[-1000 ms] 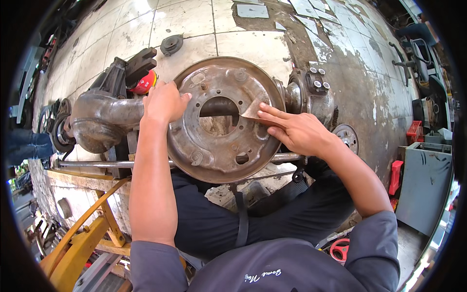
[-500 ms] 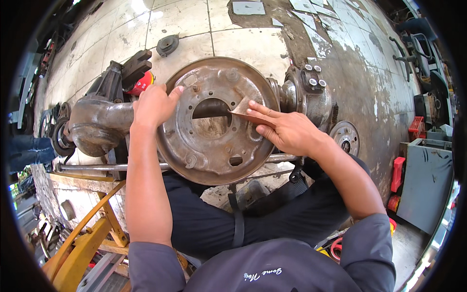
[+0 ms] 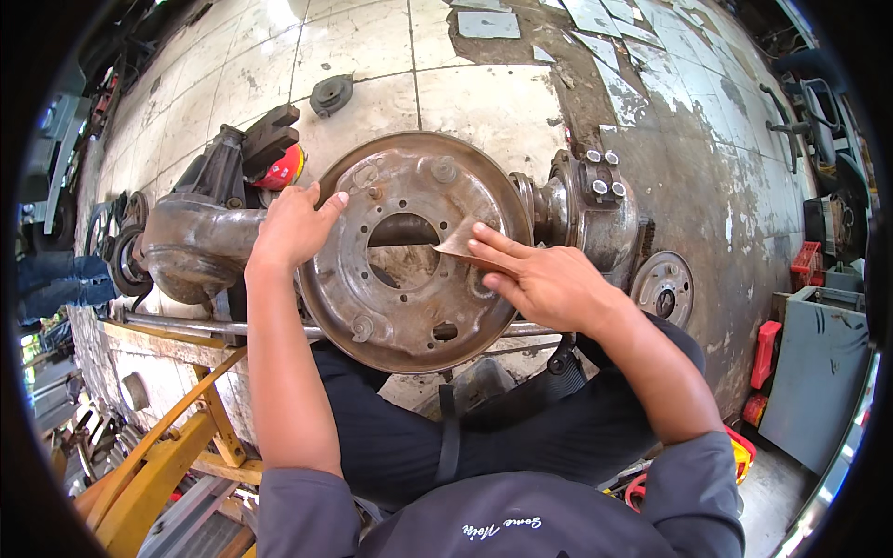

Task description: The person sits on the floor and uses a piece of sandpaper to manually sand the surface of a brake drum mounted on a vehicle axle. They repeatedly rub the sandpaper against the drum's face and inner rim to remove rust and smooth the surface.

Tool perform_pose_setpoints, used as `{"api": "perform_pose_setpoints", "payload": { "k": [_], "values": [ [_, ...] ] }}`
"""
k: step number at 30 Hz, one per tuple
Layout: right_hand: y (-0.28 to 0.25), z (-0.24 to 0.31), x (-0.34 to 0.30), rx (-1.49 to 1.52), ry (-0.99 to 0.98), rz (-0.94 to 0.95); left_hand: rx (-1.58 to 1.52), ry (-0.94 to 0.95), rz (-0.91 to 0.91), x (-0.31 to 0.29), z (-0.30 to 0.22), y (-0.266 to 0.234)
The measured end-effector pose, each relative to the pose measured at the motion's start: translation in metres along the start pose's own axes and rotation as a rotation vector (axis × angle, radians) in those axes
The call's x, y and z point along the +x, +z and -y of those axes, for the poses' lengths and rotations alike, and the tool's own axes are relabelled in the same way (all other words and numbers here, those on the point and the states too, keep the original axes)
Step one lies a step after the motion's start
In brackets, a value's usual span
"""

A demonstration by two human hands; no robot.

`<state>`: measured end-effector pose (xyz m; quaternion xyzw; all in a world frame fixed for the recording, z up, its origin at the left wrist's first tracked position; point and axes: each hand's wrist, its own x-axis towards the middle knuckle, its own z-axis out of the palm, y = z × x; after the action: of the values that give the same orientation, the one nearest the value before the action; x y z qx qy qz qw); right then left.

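A round, brown-stained brake backing plate (image 3: pixel 391 321) stands tilted in front of me, with a large centre hole and a ring of small bolt holes. My left hand (image 3: pixel 296 228) grips its upper left rim, thumb on the face and the other fingers partly hidden behind the edge. Against the right part of the face, beside the centre hole, my right hand (image 3: pixel 553 281) presses a folded piece of brown sandpaper (image 3: pixel 456 244). Its index and middle fingers lie over the sheet; the thumb is tucked below.
An axle housing (image 3: pixel 200 237) extends left behind the plate, and a greasy hub with bolts (image 3: pixel 600 214) sits right. A metal rod (image 3: pixel 214 325) crosses below. Around are a red can (image 3: pixel 284 169), a round metal disc (image 3: pixel 663 286), a yellow stand (image 3: pixel 167 465) and a grey cabinet (image 3: pixel 814 372).
The whole scene sits slightly lower as my view has shifted. My right hand and the sandpaper have slid a little down the plate's face; my left hand keeps its grip on the rim.
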<state>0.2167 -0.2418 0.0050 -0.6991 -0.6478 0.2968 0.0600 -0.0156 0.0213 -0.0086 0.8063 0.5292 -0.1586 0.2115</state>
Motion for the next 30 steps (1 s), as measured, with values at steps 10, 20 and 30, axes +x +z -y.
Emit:
{"api": "perform_pose_setpoints", "payload": {
  "k": [10, 20, 30],
  "values": [
    [-0.004, 0.002, 0.004, 0.055, -0.003, -0.012, 0.115, -0.017, -0.065, -0.013, -0.027, -0.003],
    [-0.002, -0.004, 0.001, 0.034, -0.007, 0.001, 0.111, 0.001, -0.074, -0.010, -0.026, -0.001],
    [0.001, -0.002, 0.001, 0.040, -0.028, -0.066, 0.164, -0.015, -0.077, -0.015, -0.032, -0.001]
  ]
}}
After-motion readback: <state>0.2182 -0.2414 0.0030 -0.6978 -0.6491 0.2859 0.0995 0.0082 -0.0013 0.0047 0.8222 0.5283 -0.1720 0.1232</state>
